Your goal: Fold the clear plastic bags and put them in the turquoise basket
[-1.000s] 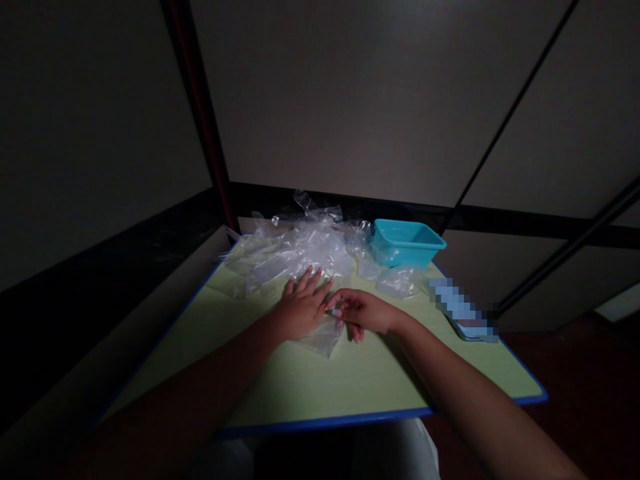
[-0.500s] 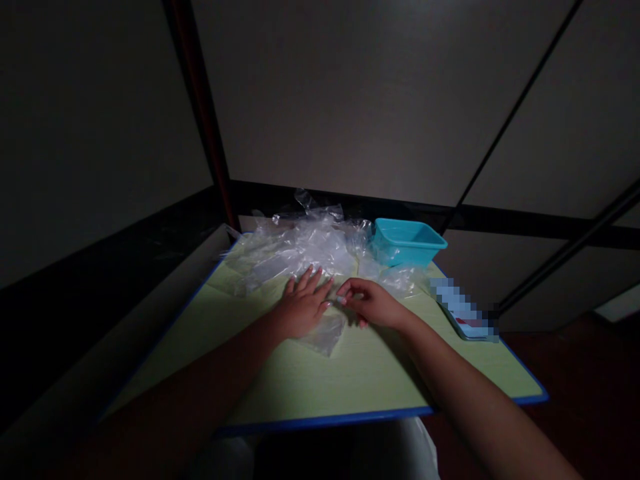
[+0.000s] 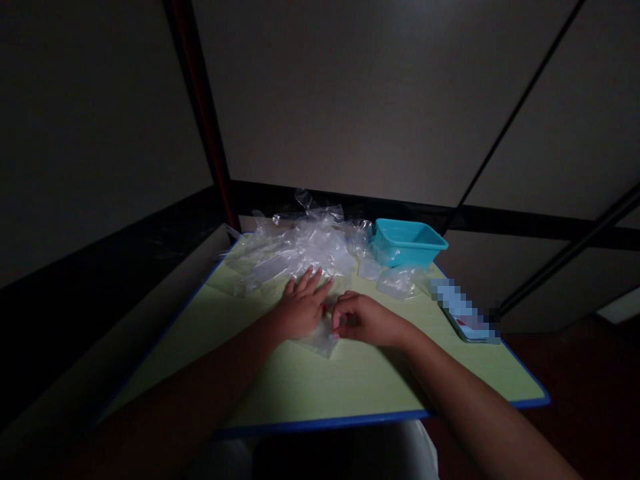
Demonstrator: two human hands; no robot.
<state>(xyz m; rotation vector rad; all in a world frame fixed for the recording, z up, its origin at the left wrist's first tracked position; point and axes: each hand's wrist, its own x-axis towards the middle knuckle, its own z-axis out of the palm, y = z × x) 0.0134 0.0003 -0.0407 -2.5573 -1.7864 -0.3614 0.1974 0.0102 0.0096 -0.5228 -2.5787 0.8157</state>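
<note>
Fingers [image 3: 309,283] of the left hand [image 3: 301,309] lay spread and flat, pinning a small clear bag [image 3: 320,339] to the worktop [image 3: 350,383]. Beside them the right hand [image 3: 363,320] had curled its fingers together, pinching at the bag's near edge. The step looked like pressing or sealing the bag flat; the next move would call for steady pressure along that edge. More bags [image 3: 295,253] and a teal bin [image 3: 406,243] lay farther back.

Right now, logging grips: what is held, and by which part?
A small clear plastic bag: left hand presses it flat; right hand pinches its right edge.
</note>
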